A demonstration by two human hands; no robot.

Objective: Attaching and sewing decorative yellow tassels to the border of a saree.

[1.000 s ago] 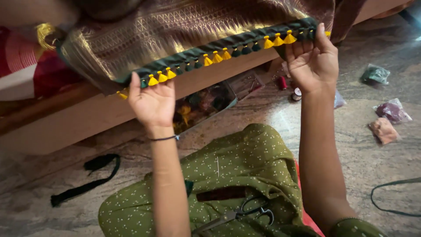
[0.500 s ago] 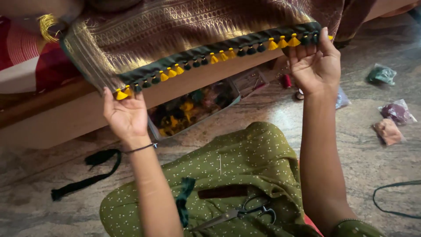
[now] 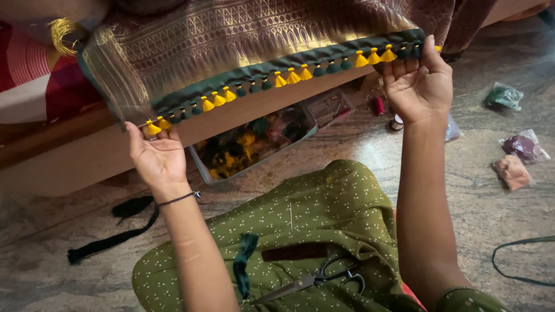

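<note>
Woven brocade cloth (image 3: 243,40), tasselled edge stretched between left hand (image 3: 157,159) and right hand (image 3: 419,86).

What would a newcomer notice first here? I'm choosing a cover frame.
The brown and gold woven cloth stretched across the top, its dark green edge strung with yellow and green tassels, held by the left hand and right hand. Lower down, steel scissors lie on the olive dotted lap.

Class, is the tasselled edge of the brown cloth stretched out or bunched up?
Stretched out: the left hand and right hand hold the tasselled edge taut between them.
</note>
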